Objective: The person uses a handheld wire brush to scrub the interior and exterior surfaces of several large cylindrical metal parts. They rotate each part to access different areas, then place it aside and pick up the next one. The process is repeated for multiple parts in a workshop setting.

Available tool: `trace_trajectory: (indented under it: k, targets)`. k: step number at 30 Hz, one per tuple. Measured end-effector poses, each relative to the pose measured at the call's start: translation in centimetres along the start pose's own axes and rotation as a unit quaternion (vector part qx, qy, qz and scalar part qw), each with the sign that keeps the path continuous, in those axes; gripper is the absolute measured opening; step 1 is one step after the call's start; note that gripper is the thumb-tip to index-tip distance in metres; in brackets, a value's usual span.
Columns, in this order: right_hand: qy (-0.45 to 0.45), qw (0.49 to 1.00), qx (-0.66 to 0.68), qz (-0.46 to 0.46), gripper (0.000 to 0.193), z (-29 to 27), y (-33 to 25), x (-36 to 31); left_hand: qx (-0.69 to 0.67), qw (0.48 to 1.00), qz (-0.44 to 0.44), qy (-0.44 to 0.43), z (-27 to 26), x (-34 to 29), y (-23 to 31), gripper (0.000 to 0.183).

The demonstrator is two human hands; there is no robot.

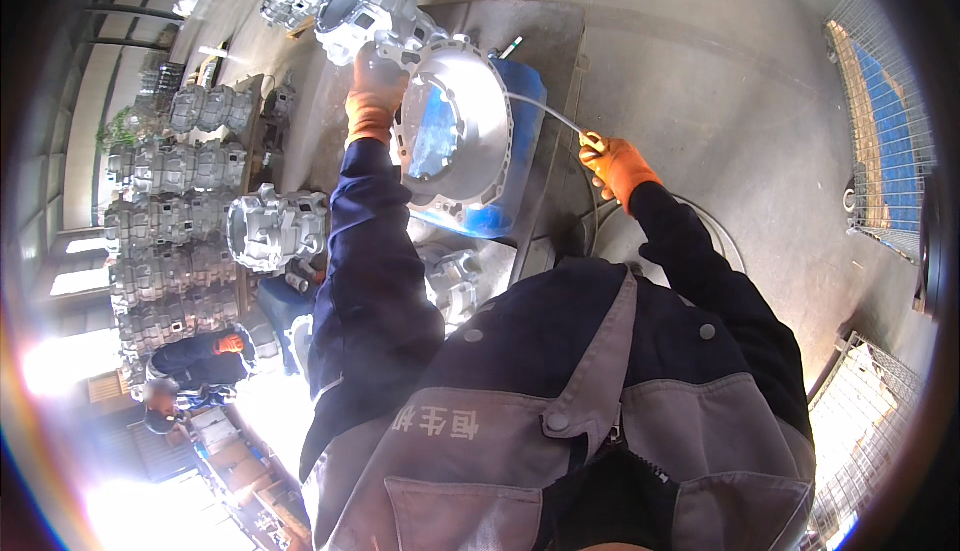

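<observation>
My left hand (377,96), in an orange glove, grips the upper left rim of a large silver cast-metal housing (487,116). The housing stands with its round flanged opening towards me, and blue shows through its hollow. It rests at a rounded blue support (525,91). To the right, my gloved right hand (618,166) is closed around the yellow grip of a thin, curved metal tube (550,111), probably an air blow gun. The tube's far end reaches the housing's right edge; whether it touches cannot be made out. Some fingertips of my left hand are hidden.
Another housing (365,16) stands just beyond my left hand. Stacked castings (180,221) line the left side, with a single casting (280,226) nearer. A hose (725,236) loops behind my right forearm. Wire cages (885,141) stand right. Another person's orange glove (229,344) shows lower left.
</observation>
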State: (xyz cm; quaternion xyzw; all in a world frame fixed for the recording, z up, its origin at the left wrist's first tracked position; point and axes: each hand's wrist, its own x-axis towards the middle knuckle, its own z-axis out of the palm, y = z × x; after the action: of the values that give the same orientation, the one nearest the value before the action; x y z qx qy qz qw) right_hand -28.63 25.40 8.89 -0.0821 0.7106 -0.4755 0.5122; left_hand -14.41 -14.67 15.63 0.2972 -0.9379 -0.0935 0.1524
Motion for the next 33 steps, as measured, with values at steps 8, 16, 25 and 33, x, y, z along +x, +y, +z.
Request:
trace_trajectory:
  k: [8,16,25,33]
  targets:
    - [0.008,1.0,0.025,0.017,0.014,0.3,1.5,0.8,-0.025,0.999,-0.033,-0.021,-1.7,-0.3,2.5,0.036]
    - [-0.005,1.0,0.004,0.024,0.022,-0.2,5.1,-0.4,0.046,0.998,-0.001,-0.029,-2.0,-0.7,2.7,0.033]
    - [0.0,0.999,-0.038,0.02,0.014,0.3,6.8,-2.3,0.012,0.999,-0.042,-0.016,-2.4,-1.2,3.6,0.037]
    - [-0.067,0.985,-0.156,0.043,0.017,-0.5,8.5,-7.6,-0.097,0.986,-0.125,0.054,0.0,0.2,0.4,0.079]
